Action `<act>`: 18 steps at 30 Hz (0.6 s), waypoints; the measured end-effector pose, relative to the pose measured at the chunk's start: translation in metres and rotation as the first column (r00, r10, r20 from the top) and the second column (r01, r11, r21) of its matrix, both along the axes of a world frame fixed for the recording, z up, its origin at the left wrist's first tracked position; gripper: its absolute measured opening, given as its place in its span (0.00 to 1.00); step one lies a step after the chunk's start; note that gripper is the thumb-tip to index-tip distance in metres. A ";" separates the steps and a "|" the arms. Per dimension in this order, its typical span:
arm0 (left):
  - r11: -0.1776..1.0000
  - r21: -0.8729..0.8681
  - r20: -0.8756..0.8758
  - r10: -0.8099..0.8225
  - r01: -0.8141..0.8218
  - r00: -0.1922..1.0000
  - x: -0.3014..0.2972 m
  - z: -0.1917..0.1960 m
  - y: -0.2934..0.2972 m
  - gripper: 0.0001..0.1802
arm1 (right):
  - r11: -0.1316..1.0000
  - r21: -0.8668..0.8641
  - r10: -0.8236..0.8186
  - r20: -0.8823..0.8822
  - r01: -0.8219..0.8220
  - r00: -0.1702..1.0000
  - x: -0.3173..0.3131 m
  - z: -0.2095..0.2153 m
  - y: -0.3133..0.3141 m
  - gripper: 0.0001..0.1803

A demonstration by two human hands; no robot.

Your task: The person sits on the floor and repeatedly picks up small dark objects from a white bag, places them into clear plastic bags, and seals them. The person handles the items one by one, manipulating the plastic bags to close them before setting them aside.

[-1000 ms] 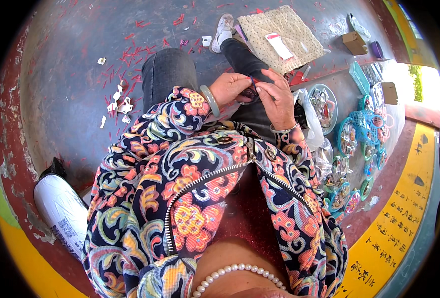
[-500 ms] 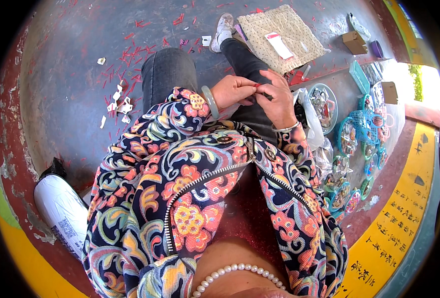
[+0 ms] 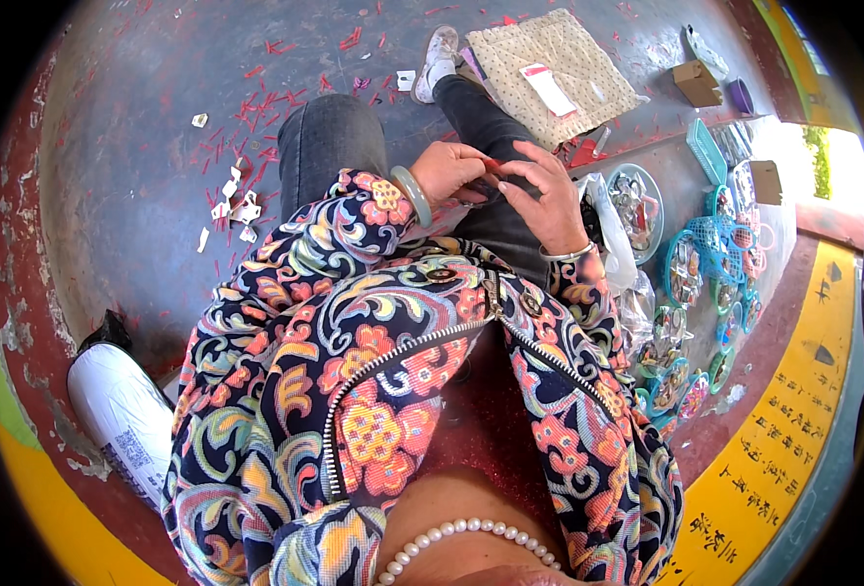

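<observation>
Floral-patterned sleeves lead up to my hands over my lap: left hand [image 3: 449, 172] and right hand [image 3: 547, 198] both pinch a small red piece [image 3: 492, 165] between fingertips. I judge this mid-assembly; next needs fine alignment. Turquoise baskets [image 3: 710, 239] lie at three o'clock.

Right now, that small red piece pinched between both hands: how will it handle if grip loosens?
The small red piece is probably very light: the left hand and right hand hold it by fingertips alone. It is thin, so likely bendy. If dropped it would likely be hard to find among the similar red scraps on the floor.
</observation>
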State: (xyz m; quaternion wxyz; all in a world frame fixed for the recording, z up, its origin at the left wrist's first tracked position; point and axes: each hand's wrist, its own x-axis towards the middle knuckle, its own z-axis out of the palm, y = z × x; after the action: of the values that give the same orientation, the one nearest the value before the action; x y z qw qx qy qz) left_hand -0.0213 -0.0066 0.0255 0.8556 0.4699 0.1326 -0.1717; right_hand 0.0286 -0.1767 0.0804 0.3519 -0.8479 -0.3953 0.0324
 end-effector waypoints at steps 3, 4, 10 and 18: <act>1.000 0.011 -0.027 0.025 -0.025 0.999 0.002 -0.002 0.000 0.14 | 0.998 0.044 0.036 0.145 -0.043 0.989 -0.005 0.001 0.006 0.10; 1.000 -0.009 -0.024 0.024 -0.024 0.999 0.002 -0.002 -0.001 0.14 | 0.998 0.053 0.033 0.120 -0.039 0.992 -0.008 0.000 0.008 0.11; 0.994 -0.102 0.007 -0.033 0.034 0.999 0.001 0.004 -0.003 0.15 | 0.999 0.026 0.031 0.198 -0.037 0.980 -0.007 -0.009 0.008 0.12; 0.980 -0.184 0.082 -0.064 0.078 0.995 -0.001 -0.001 -0.004 0.19 | 0.998 -0.021 0.061 0.134 -0.059 0.989 -0.002 -0.013 0.003 0.11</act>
State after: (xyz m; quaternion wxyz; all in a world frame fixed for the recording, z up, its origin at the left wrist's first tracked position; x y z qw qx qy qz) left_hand -0.0223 -0.0105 0.0244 0.8938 0.3981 0.0664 -0.1957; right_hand 0.0263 -0.1733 0.0670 0.3162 -0.8388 -0.4430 -0.0110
